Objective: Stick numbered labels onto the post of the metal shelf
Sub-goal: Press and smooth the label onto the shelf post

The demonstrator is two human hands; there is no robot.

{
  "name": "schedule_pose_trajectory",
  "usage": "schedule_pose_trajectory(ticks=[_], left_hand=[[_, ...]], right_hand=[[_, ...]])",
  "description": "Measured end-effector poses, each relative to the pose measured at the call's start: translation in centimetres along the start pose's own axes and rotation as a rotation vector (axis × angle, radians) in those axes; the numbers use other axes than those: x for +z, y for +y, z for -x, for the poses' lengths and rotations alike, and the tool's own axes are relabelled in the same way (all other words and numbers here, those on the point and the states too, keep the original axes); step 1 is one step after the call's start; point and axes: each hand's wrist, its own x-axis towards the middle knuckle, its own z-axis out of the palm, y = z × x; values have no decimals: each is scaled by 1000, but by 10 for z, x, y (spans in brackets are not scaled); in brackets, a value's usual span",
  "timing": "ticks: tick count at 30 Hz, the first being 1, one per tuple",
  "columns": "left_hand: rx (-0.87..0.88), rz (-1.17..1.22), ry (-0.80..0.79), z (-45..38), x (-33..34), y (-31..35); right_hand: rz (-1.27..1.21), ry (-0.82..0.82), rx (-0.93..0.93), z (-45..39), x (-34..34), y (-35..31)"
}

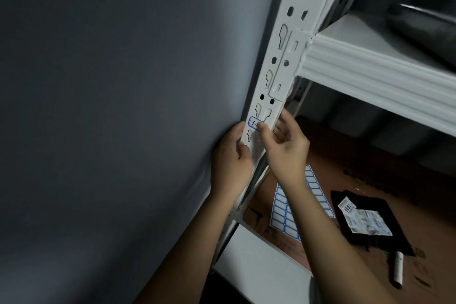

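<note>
Right hand (pixel 283 145) thumb on label (pixel 254 124); left hand (pixel 230 155) gripping post (pixel 278 61)

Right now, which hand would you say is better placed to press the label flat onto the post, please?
The right hand, probably: its thumb already rests on the blue-bordered label on the post. The left hand grips the post's edge just below, steadying it.

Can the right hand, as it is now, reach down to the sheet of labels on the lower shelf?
Probably yes: the label sheet lies uncovered just below the right hand, and nothing stands between them, though the forearm hides its middle.
</note>
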Motion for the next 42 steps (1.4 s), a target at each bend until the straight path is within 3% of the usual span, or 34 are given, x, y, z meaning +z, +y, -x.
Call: schedule_pose_trajectory(ticks=[7,11,14,29,36,39,42], left_hand=[[31,-64,13,0,2,0],[62,-100,17,2,3,1],[70,-113,24,2,3,1],[408,-540,-3,11,6,-11],[400,-595,-29,12,9,-22],[397,-536,-62,13,4,-24],[328,-401,-93,15,1,-23]], right_hand=[[3,20,59,-9,-1,-6],[306,57,78,-16,6,-16],[384,77,56,-11,11,-20],[154,-274,-83,-5,-17,-6],[111,-348,-67,-7,-22,-6],[291,-197,-147,8,-24,2],[847,-57,-548,22,-34,7]])
